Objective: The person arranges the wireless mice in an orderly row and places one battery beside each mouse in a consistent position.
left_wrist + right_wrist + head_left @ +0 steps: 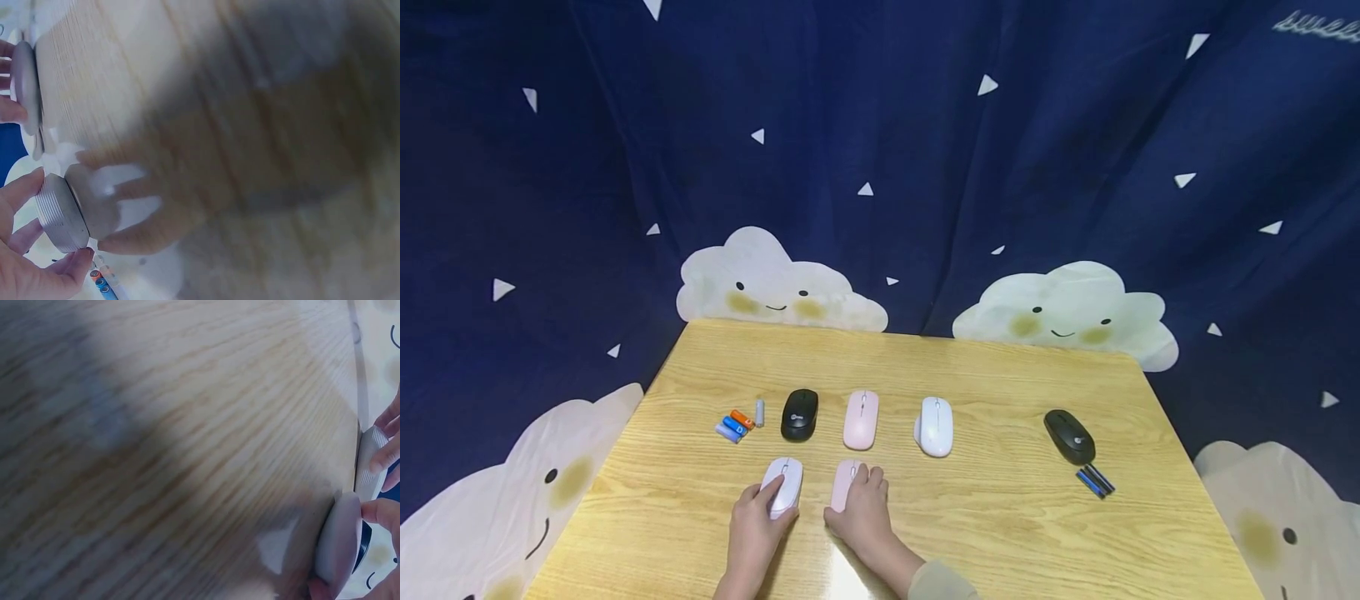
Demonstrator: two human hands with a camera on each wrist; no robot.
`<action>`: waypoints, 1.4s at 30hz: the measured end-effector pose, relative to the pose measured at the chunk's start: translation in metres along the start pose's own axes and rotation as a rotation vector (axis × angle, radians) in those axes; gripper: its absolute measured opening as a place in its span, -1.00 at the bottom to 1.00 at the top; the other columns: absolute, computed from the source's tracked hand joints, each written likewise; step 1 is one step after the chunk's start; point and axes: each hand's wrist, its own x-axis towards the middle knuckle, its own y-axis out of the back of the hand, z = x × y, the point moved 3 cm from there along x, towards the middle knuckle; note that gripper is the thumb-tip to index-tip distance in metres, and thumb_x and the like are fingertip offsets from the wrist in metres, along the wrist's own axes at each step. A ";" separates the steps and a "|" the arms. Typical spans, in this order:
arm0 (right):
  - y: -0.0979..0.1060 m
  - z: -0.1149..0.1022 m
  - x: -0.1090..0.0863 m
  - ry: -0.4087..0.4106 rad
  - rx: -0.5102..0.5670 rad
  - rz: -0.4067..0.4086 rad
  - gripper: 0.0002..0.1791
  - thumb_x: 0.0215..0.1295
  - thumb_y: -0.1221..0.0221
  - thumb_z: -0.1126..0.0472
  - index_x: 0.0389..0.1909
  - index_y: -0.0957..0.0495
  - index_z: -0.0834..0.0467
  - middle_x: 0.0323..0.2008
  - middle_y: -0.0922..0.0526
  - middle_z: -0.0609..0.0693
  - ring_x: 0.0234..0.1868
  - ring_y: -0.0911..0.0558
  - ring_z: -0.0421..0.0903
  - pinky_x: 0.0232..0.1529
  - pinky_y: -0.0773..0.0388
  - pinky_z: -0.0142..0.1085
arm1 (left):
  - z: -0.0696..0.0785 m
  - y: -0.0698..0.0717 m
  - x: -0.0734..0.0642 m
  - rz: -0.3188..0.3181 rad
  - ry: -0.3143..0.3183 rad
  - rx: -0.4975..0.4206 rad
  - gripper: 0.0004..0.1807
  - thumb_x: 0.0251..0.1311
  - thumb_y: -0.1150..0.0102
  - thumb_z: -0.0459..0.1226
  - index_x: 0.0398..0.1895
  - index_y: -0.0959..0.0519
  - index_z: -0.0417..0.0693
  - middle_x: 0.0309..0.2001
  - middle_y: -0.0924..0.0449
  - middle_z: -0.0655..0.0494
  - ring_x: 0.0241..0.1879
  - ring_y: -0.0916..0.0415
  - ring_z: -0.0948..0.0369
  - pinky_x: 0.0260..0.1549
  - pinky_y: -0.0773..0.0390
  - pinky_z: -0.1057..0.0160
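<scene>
My left hand (754,525) grips a white computer mouse (785,483) by its sides, thumb on the near right edge and fingers along the left. Ridges line the side of this white mouse (61,212) in the left wrist view. A hand's width to the right, my right hand (867,512) holds a pink mouse (843,483) between thumb and fingers, covering its right part. In the right wrist view the pink mouse (339,544) sits low over the wood, with the thumb and a fingertip at its edges.
Behind the hands stand a black mouse (800,415), another pink mouse (861,420) and another white mouse (936,427). Several batteries (735,427) lie at the left. Farther right are a second black mouse (1070,437) and two dark-blue batteries (1095,482). A cloud-print curtain (820,183) hangs behind the wooden table (1000,533).
</scene>
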 end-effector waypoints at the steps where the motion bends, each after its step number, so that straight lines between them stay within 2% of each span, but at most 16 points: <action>1: 0.000 0.000 0.000 0.002 -0.005 0.000 -0.05 -0.35 -0.41 0.09 0.04 -0.22 0.57 -0.10 -0.27 0.41 -0.05 -0.37 0.30 -0.10 -0.52 -0.03 | 0.000 0.000 0.000 0.000 -0.001 0.000 -0.42 -0.25 -0.45 -0.25 -0.02 -0.56 -0.21 -0.12 -0.45 -0.41 -0.14 -0.45 -0.27 -0.16 -0.45 -0.15; 11: -0.001 0.003 0.002 0.011 -0.005 -0.013 -0.05 -0.35 -0.44 0.04 0.02 -0.23 0.50 -0.21 -0.29 0.26 -0.18 -0.39 0.14 -0.17 -0.53 -0.09 | -0.001 -0.001 0.000 0.008 -0.013 -0.001 -0.42 -0.25 -0.45 -0.25 -0.03 -0.56 -0.22 -0.12 -0.46 -0.41 -0.16 -0.45 -0.26 -0.18 -0.46 -0.14; 16: 0.001 0.007 0.004 0.012 0.016 -0.037 0.05 -0.30 -0.43 -0.01 0.14 -0.15 0.50 -0.12 -0.29 0.35 -0.09 -0.40 0.23 -0.12 -0.52 -0.04 | 0.000 -0.001 0.000 0.005 -0.014 0.000 -0.42 -0.25 -0.45 -0.25 -0.03 -0.56 -0.22 -0.13 -0.46 -0.41 -0.16 -0.45 -0.26 -0.18 -0.46 -0.14; 19: 0.009 0.010 0.006 0.041 0.033 -0.018 0.00 -0.18 -0.37 -0.04 0.19 -0.15 0.46 -0.07 -0.32 0.36 -0.05 -0.42 0.24 -0.12 -0.52 -0.02 | 0.001 0.000 -0.001 -0.004 -0.007 0.000 -0.41 -0.24 -0.45 -0.24 -0.02 -0.56 -0.23 -0.11 -0.45 -0.42 -0.14 -0.44 -0.27 -0.16 -0.45 -0.14; 22: 0.025 0.016 0.014 0.122 0.102 0.083 -0.28 -0.01 -0.28 0.05 0.13 -0.30 0.35 -0.10 -0.43 0.23 -0.10 -0.49 0.10 -0.15 -0.53 -0.10 | 0.000 0.000 -0.001 -0.007 0.005 -0.002 -0.41 -0.23 -0.44 -0.25 -0.01 -0.55 -0.22 -0.09 -0.44 -0.43 -0.12 -0.43 -0.28 -0.14 -0.44 -0.15; 25: 0.045 0.028 0.027 0.245 0.179 0.237 -0.59 0.06 -0.22 0.24 -0.03 -0.46 0.25 -0.18 -0.52 0.09 -0.19 -0.53 -0.04 -0.18 -0.54 -0.20 | 0.000 -0.001 -0.002 0.021 -0.004 -0.003 -0.42 -0.27 -0.46 -0.27 -0.03 -0.57 -0.22 -0.11 -0.45 -0.43 -0.14 -0.44 -0.28 -0.16 -0.45 -0.16; 28: 0.067 0.050 0.044 0.327 0.183 0.378 -0.67 0.01 -0.22 0.35 -0.12 -0.52 0.22 -0.19 -0.55 0.06 -0.18 -0.54 -0.05 -0.14 -0.54 -0.20 | 0.001 -0.001 -0.003 0.070 -0.034 0.006 -0.42 -0.35 -0.48 -0.29 -0.08 -0.60 -0.20 -0.17 -0.47 -0.39 -0.21 -0.47 -0.25 -0.23 -0.47 -0.14; 30: 0.083 0.068 0.056 0.337 0.139 0.450 -0.62 -0.03 -0.25 0.36 -0.11 -0.51 0.22 -0.17 -0.53 0.08 -0.15 -0.53 0.01 -0.11 -0.51 -0.13 | 0.001 -0.001 -0.003 0.080 -0.038 0.008 -0.42 -0.37 -0.49 -0.29 -0.10 -0.60 -0.21 -0.19 -0.48 -0.38 -0.22 -0.47 -0.24 -0.24 -0.48 -0.13; 33: 0.109 0.097 0.072 0.292 0.067 0.511 -0.52 -0.06 -0.27 0.35 -0.03 -0.46 0.22 -0.10 -0.48 0.15 -0.07 -0.48 0.11 -0.03 -0.42 0.00 | 0.000 -0.002 -0.002 0.055 -0.023 0.006 -0.42 -0.32 -0.47 -0.28 -0.07 -0.59 -0.20 -0.16 -0.47 -0.40 -0.20 -0.46 -0.26 -0.22 -0.47 -0.14; 36: 0.135 0.129 0.085 0.214 0.010 0.510 -0.45 -0.04 -0.25 0.34 0.06 -0.38 0.22 0.00 -0.40 0.23 0.03 -0.38 0.19 0.05 -0.27 0.07 | -0.001 -0.002 -0.001 0.019 -0.003 -0.004 -0.42 -0.26 -0.45 -0.27 -0.03 -0.57 -0.22 -0.11 -0.44 -0.43 -0.14 -0.44 -0.29 -0.17 -0.45 -0.16; 42: 0.177 0.192 0.097 -0.019 -0.116 0.372 -0.33 0.07 -0.16 0.24 0.24 -0.18 0.16 0.22 -0.13 0.33 0.23 -0.13 0.33 0.17 0.02 0.23 | -0.001 -0.001 -0.001 0.021 -0.009 0.006 -0.41 -0.27 -0.46 -0.25 -0.03 -0.57 -0.21 -0.11 -0.45 -0.43 -0.14 -0.44 -0.28 -0.17 -0.45 -0.15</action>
